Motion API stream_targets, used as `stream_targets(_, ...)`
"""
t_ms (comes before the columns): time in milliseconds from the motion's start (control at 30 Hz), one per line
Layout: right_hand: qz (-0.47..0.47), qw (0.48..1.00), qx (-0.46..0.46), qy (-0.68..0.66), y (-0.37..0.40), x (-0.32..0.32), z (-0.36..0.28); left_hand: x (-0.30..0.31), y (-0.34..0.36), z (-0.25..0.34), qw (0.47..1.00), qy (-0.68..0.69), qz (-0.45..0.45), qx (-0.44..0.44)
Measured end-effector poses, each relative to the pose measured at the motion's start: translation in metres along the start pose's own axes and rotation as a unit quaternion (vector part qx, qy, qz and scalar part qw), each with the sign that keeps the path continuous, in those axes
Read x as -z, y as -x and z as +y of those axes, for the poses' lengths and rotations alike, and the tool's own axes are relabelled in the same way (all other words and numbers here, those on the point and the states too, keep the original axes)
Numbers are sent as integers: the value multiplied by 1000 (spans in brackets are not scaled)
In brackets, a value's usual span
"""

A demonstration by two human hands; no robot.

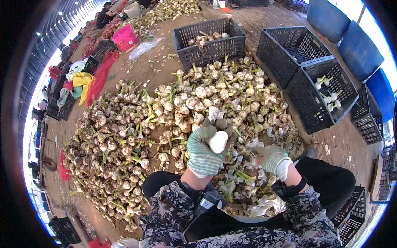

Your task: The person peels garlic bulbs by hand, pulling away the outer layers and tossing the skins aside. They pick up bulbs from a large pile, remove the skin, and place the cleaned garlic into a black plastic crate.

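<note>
My left hand [205,151], in a green and white striped glove, is closed around a clean white garlic bulb [218,141], with loose skin sticking out above the fingers. My right hand [273,160], in a similar glove, is to the right of it, blurred, and whether its fingers hold anything cannot be made out. Beneath and between the hands lie peeled skins and cut green stalks [244,175]. A large pile of unpeeled garlic bulbs [111,144] with soil and stems spreads ahead and to the left.
A black crate [211,51] with some bulbs stands beyond the pile. At the right, one crate [285,53] adjoins another [312,97] holding several white bulbs. A pink bucket [125,38] and red netting [101,76] are at the upper left. Another person [104,16] sits far back.
</note>
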State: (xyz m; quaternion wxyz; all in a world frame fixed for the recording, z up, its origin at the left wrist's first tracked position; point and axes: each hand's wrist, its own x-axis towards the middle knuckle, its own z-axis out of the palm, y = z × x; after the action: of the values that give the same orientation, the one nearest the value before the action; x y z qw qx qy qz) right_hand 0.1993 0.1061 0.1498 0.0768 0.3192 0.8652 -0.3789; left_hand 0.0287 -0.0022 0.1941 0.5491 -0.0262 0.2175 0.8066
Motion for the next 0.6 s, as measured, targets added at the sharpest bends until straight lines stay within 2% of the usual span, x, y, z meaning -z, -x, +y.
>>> stream_targets(33, -45, 986, -62, 148, -1, 11, -10, 1, -2, 1, 1000, 0, 0, 0)
stream_targets(67, -90, 944, -122, 292, 0, 19, -16, 4, -4, 3, 999, -32, 9, 21)
stream_targets(100, -94, 944, -121, 293, 3, 22, -17, 8, -5, 2, 997, -62, 20, 43)
stream_targets(133, -37, 982, -79, 168, 7, 24, -18, 10, -7, -2, 994, -67, 73, 36)
stream_targets(167, 24, 998, -38, 40, 12, 28, -20, 9, -7, -5, 994, -67, 74, 39)
stream_targets(200, 153, 984, 83, 30, 14, 27, -27, 5, -7, -9, 992, -84, 88, 34)
stream_targets(233, 277, 940, 200, 21, 14, 24, -42, 2, -8, -13, 989, -100, 103, 28)
stream_targets(267, 278, 940, 197, 22, 14, 27, -53, 14, -12, -14, 990, -103, 76, 60)
stream_targets(300, 262, 934, 241, -38, 12, 31, -62, 24, -14, -14, 990, -102, 76, 62)
stream_targets(333, 243, 922, 284, -99, 12, 33, -67, 20, -12, -11, 991, -79, 40, 105)
stream_targets(367, 241, 923, 282, -100, 9, 26, -63, 14, -9, -11, 988, -54, 4, 148)
stream_targets(400, 211, 925, 292, -117, 4, 13, -55, 7, -7, -11, 988, -41, 50, 140)
stream_targets(433, 182, 926, 302, -136, 4, 7, -55, 12, -11, -2, 986, -55, 6, 160)
stream_targets(467, 99, 959, 233, -127, 16, 5, -58, 15, -10, -7, 992, -70, 28, 97)
stream_targets(500, 99, 959, 234, -127, 15, 3, -56, 15, -7, -11, 995, -85, 50, 34)
stream_targets(533, -68, 987, 148, 15, 13, 0, -49, 5, -6, -7, 997, -45, 51, 31)
stream_targets(567, -233, 959, 51, 155, 12, -5, -40, 1, -6, -3, 998, -5, 54, 31)
stream_targets(600, -143, 980, 128, 44, 11, -8, -15, 5, -8, 0, 999, 1, 25, 45)
